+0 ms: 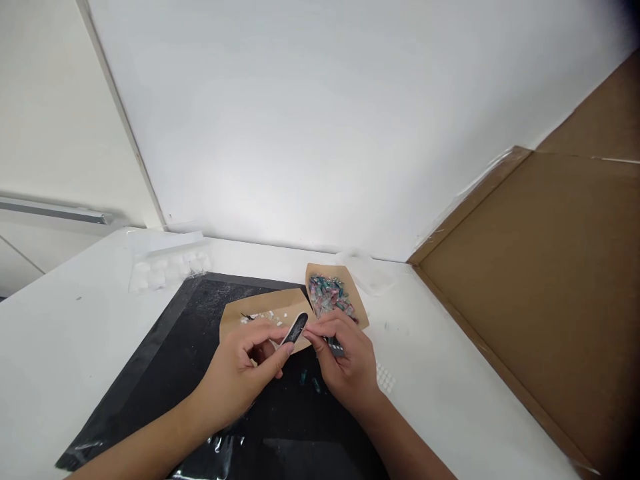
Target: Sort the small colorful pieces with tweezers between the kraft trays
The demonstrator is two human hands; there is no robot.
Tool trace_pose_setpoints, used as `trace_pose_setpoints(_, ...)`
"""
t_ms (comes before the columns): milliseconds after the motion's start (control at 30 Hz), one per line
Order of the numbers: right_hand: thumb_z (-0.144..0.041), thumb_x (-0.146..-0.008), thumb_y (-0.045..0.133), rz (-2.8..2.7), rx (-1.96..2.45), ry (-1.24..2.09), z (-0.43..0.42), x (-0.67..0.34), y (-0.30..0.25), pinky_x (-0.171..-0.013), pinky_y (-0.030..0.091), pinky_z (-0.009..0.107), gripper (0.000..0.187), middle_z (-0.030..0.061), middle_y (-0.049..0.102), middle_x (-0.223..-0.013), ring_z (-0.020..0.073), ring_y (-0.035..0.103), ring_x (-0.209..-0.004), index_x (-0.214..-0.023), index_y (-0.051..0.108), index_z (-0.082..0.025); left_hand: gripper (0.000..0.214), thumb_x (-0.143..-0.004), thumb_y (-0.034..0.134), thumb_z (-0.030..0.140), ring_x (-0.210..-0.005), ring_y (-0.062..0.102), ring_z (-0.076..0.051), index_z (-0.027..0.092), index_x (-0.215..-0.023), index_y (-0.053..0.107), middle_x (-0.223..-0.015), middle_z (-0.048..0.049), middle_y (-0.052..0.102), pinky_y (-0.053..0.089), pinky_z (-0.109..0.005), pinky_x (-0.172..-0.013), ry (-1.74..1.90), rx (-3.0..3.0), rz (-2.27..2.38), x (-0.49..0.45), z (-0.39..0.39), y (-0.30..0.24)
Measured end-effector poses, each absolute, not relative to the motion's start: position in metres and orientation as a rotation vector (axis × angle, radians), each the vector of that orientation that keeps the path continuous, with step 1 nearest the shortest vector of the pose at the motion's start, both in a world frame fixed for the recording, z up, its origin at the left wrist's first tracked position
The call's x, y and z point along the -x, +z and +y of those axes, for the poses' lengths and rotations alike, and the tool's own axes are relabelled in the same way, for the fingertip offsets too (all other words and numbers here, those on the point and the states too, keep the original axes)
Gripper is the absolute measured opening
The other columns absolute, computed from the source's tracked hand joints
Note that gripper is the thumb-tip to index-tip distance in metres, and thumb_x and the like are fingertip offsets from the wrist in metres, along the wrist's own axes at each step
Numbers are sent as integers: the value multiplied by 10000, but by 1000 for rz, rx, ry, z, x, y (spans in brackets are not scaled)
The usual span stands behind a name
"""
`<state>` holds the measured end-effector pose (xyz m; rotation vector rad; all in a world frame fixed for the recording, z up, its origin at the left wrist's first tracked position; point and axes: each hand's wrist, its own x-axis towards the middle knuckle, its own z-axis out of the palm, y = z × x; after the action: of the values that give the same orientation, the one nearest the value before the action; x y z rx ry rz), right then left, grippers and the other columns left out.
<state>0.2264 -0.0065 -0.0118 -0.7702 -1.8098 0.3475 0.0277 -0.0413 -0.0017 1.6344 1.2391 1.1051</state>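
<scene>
My left hand [240, 375] pinches a small black oblong piece [295, 328] between thumb and fingers, holding it up over the black mat [165, 360]. My right hand [345, 360] is closed in a pinch right beside it, fingertips touching the piece's right edge; something dark and thin shows under its fingers. Behind the hands lie two brown paper pieces: the left one [260, 315] carries small white bits, the right one [345, 277] carries a heap of teal and pink small parts [327, 297]. Two teal parts [309, 380] lie loose on the mat.
A clear plastic tray [165, 263] of white pieces stands at the back left of the white table [60, 333]. A sheet of white dots [385, 379] lies right of my right hand. A large cardboard panel [540, 280] leans at the right. A white wall rises behind.
</scene>
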Motion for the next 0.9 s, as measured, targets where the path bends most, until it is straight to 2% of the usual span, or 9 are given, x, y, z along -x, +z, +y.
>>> trace_pose_setpoints(300,-69,-903,673,-1800,813,117,-10,-223,-17,-728,555,360,208,52,710,-883,210,668,-811,-1013,680,-245,230,-1003,605,338,-638,592,-149,247,-1076,803,-653,9,632,459,-241,-588,1109,-1870,1246,-23,-40,-1)
trace_pose_setpoints(433,-71,-906,670,-1827,813,99,-10,-225,-16,-729,557,357,214,53,716,-897,209,674,-814,-1030,681,-244,247,-1002,601,360,-649,593,-157,246,-958,815,-646,2,633,462,-245,-588,1086,-1886,1262,-24,-40,0)
trace_pose_setpoints(600,-90,-922,653,-1815,806,128,-8,-226,-16,-716,572,339,199,45,714,-887,201,682,-812,-1030,693,-252,264,-1000,598,376,-612,610,-163,251,-1076,818,-624,-2,645,482,-249,-571,1104,-1873,1256,-24,-39,-2)
trace_pose_setpoints(767,-114,-955,616,-1847,820,78,-6,-226,-21,-715,548,363,163,60,690,-871,215,651,-797,-1029,676,-247,271,-996,599,378,-602,619,-165,243,-897,812,-617,-6,637,476,-246,-559,1102,-1905,1269,-24,-37,-8)
trace_pose_setpoints(900,-101,-948,613,-1928,853,-95,-8,-222,-23,-667,468,340,127,39,622,-784,207,591,-738,-942,626,-227,308,-1009,570,388,-605,631,-165,229,-859,786,-652,-15,636,485,-245,-568,1085,-1901,1263,-23,-36,-11)
